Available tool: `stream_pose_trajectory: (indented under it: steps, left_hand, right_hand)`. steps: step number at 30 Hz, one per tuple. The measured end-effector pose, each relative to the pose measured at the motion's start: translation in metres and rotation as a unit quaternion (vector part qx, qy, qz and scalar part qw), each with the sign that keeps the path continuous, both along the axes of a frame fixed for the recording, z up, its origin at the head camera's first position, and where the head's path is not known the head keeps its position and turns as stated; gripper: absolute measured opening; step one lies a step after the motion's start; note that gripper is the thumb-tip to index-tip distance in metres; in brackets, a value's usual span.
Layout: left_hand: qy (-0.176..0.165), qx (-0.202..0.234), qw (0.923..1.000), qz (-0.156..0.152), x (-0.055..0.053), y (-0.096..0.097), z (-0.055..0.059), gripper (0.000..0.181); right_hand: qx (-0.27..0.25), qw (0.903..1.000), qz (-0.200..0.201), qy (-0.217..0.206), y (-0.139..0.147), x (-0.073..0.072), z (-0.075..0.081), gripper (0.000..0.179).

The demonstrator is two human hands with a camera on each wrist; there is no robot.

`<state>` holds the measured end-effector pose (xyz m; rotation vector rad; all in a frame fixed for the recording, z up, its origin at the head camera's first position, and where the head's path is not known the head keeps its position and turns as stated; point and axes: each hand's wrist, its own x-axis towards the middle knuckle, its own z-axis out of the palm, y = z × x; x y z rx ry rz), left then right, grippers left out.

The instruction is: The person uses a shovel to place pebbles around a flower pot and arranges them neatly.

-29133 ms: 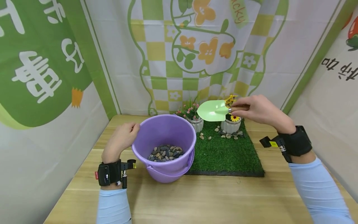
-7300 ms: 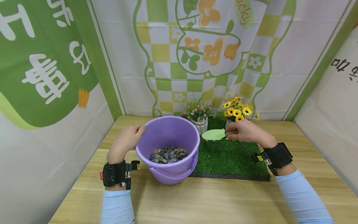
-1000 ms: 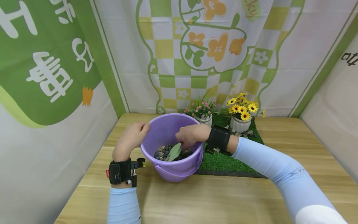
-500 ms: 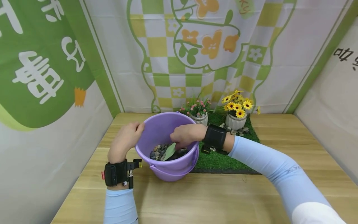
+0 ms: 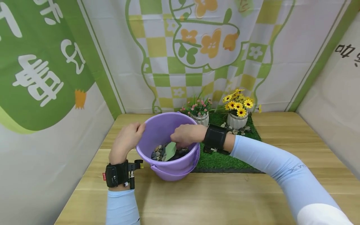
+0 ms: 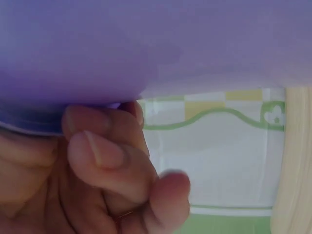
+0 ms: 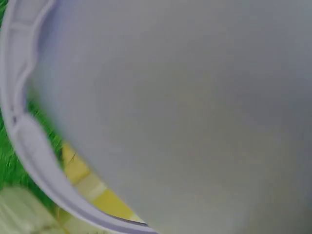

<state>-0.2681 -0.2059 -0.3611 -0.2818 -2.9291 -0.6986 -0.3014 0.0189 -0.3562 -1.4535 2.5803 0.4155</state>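
Note:
A purple bucket (image 5: 172, 170) stands on the table, with mixed grey and tan pebbles (image 5: 157, 153) at its bottom. My left hand (image 5: 126, 140) grips its left rim; in the left wrist view the curled fingers (image 6: 109, 161) are at the rim, under the blurred purple wall (image 6: 195, 44). Inside the bucket, my right hand (image 5: 188, 134) holds a light green garden trowel (image 5: 170, 151), its blade tilted down among the pebbles and its handle hidden by the hand. The bucket wall fills most of the right wrist view, alongside its pale handle (image 7: 36, 151), and hides the right hand.
Right of the bucket lies an artificial grass mat (image 5: 222, 162). On it stand a pot of pink flowers (image 5: 201, 119) and a pot of yellow flowers (image 5: 237, 121), with loose pebbles (image 5: 234, 131) around the latter. Printed curtains (image 5: 197, 78) enclose the wooden table (image 5: 197, 200).
Earlier the right hand held the trowel over the mat by the flowerpots; now both are inside the bucket. In the last half second the blade has turned, showing more of its face.

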Motion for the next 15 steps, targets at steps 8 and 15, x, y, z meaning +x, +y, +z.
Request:
stream_pose_trajectory:
  steps: [8,15]
  left_hand:
    - [-0.004,-0.006,1.0,-0.005,0.0,-0.0022,-0.0035,0.044]
    - [0.003,-0.004,0.9999,-0.011,-0.0026,-0.0009,0.0008,0.043]
  right_hand:
    - [-0.032,0.9985,0.012,-0.042,-0.0054,-0.0056,-0.0058,0.019]
    - [-0.078,0.9933,0.056,-0.064,-0.0015,-0.0062,-0.0049,0.018]
